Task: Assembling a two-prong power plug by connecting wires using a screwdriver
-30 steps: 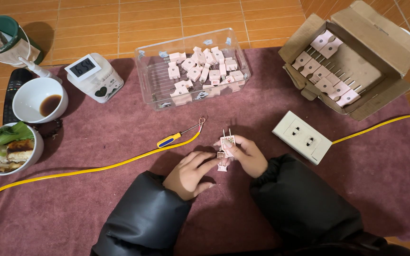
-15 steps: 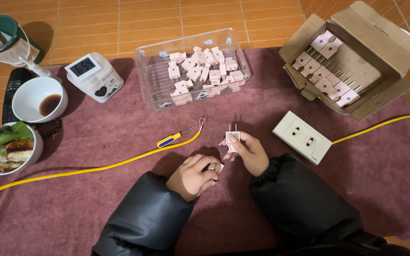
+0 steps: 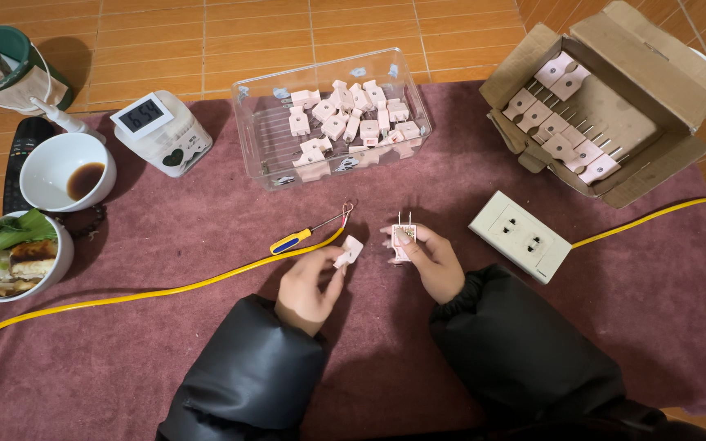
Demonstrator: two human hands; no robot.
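Observation:
My left hand (image 3: 310, 282) pinches a small white plug cover piece (image 3: 350, 250) between its fingertips. My right hand (image 3: 431, 260) holds a white plug body (image 3: 402, 242) upright, its two metal prongs pointing away from me. The two parts are a short gap apart above the maroon cloth (image 3: 206, 343). A small screwdriver with a blue and yellow handle (image 3: 308, 235) lies just left of my left hand, resting by a yellow cable (image 3: 149, 292).
A clear plastic tray (image 3: 259, 143) holds several white plug parts. An open cardboard box (image 3: 655, 73) at right holds rows of plugs. A white wall socket (image 3: 520, 235) trails a yellow cable. At left stand a digital clock (image 3: 161, 131), a sauce bowl (image 3: 63, 167), a food bowl (image 3: 14, 253).
The plug held together in both hands has come apart: my left hand drew the cover piece away to the left, while my right hand kept the pronged body.

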